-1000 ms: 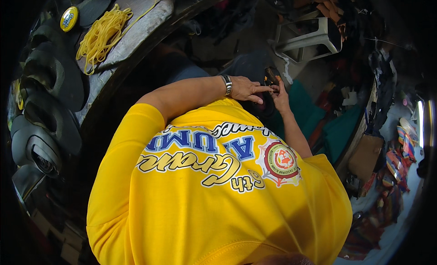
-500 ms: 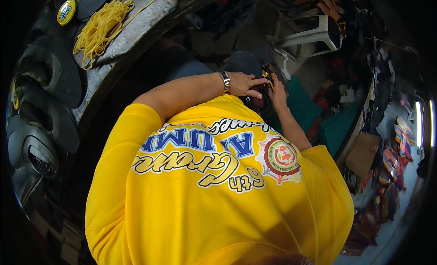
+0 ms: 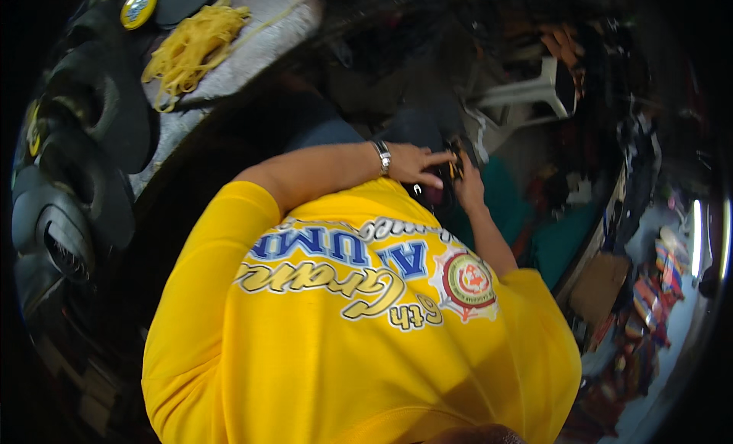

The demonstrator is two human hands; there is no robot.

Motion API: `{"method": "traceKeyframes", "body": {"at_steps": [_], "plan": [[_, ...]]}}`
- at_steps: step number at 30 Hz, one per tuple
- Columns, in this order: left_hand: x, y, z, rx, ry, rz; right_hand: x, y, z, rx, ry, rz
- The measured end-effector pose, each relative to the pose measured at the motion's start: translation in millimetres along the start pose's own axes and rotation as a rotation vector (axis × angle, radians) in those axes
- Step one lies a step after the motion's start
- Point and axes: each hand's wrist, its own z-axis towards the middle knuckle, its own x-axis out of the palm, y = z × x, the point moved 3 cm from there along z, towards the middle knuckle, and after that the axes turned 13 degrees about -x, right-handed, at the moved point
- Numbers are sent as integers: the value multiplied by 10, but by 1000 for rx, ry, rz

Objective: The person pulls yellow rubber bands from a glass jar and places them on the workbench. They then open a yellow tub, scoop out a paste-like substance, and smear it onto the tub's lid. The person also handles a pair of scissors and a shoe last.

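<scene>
My left hand (image 3: 416,164), with a metal-banded watch (image 3: 382,158) on its wrist, reaches across my lap. Its index finger is stretched toward my right hand and the thumb stands apart, both against a dark object (image 3: 433,196). My right hand (image 3: 471,184) is closed along the far right side of that object, its fingers pointing away from me. A small yellow-orange piece (image 3: 456,167) shows between the two hands. The dark object's kind is hard to make out, as shadow, blur and my hands cover much of it.
At the upper left a table (image 3: 279,39) bears a bundle of yellow cord (image 3: 195,51) and a round yellow tin (image 3: 139,8). Dark curved sheets (image 3: 99,100) stack along the left. A whitish stool (image 3: 534,96) lies ahead right; green cloth (image 3: 496,188) and cardboard (image 3: 599,287) are to the right.
The whole view has shifted and blurred, with the table's things now further right. Both hands stay close together at the dark object; the left index finger still reaches toward the right hand.
</scene>
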Motion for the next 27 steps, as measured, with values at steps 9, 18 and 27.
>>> {"method": "traceKeyframes", "body": {"at_steps": [9, 18, 27], "plan": [[-161, -117, -276, 152, -9, -124, -895, -193, -322, 172, 278, 362], [-675, 68, -1546, 51, -422, -385, -2009, 861, -119, 99, 31, 1371], [-249, 302, -2893, -216, -911, -494, -1990, 2391, 1100, -324, 250, 1196]]}}
